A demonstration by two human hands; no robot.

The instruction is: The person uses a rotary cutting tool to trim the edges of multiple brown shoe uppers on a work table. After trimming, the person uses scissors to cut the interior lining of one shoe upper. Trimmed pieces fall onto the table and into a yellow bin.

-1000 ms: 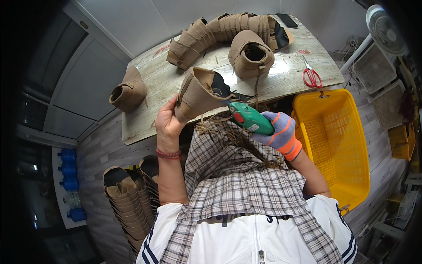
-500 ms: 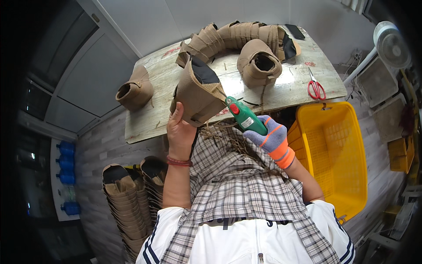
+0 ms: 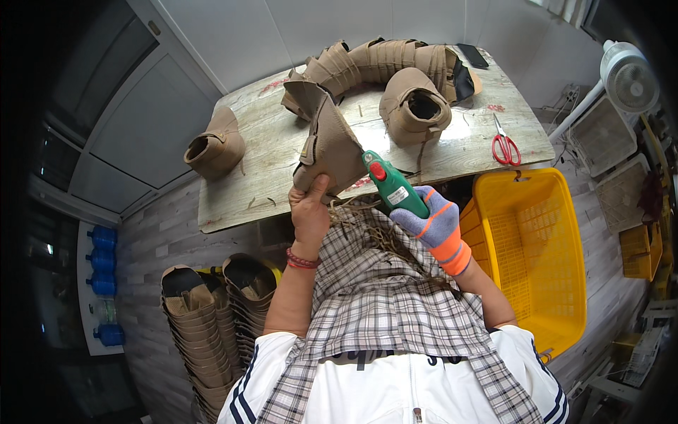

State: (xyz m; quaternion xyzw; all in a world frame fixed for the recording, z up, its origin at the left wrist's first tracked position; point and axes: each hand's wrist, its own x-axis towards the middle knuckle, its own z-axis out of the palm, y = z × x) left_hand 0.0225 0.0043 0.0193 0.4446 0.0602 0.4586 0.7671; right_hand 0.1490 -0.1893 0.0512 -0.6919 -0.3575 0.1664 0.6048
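A tan boot upper (image 3: 333, 147) is held up over the near edge of the table, gripped at its lower end by my bare left hand (image 3: 311, 212). My right hand (image 3: 439, 227), in a grey and orange glove, is closed around a green handheld electric cutter (image 3: 395, 187) with a red button. The cutter's tip meets the right edge of the upper; its blade is too small to make out. Brown trimmed strips (image 3: 378, 237) lie on the checked apron (image 3: 395, 304) across my lap.
The table (image 3: 275, 173) bears a row of nested uppers (image 3: 385, 60), two shaped boot uppers (image 3: 417, 106) (image 3: 217, 145), red-handled scissors (image 3: 506, 148) and a black phone (image 3: 473, 56). A yellow basket (image 3: 575, 247) stands at right, stacked uppers (image 3: 194, 325) at lower left, a white fan (image 3: 631, 78) far right.
My left hand has moved right and turned the boot upper, so its dark lining no longer shows. My right hand and the cutter have stayed nearly in place.
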